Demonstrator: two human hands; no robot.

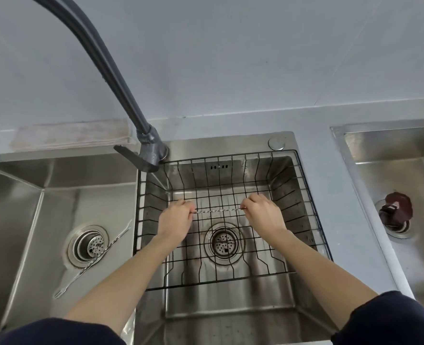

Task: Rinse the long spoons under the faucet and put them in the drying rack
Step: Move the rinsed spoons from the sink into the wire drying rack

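Observation:
A long twisted metal spoon is held level over the black wire drying rack in the middle basin. My left hand pinches its left end and my right hand pinches its right end. Both ends are hidden in my fingers. A second long twisted utensil with a forked tip lies slantwise in the left basin, across the drain. The dark faucet arches from its base behind the rack up out of view, so its spout is hidden. No water shows.
The left basin has a strainer drain. The middle basin's drain lies under the rack. A folded cloth sits on the ledge behind the left basin. A separate right sink holds a dark red stopper.

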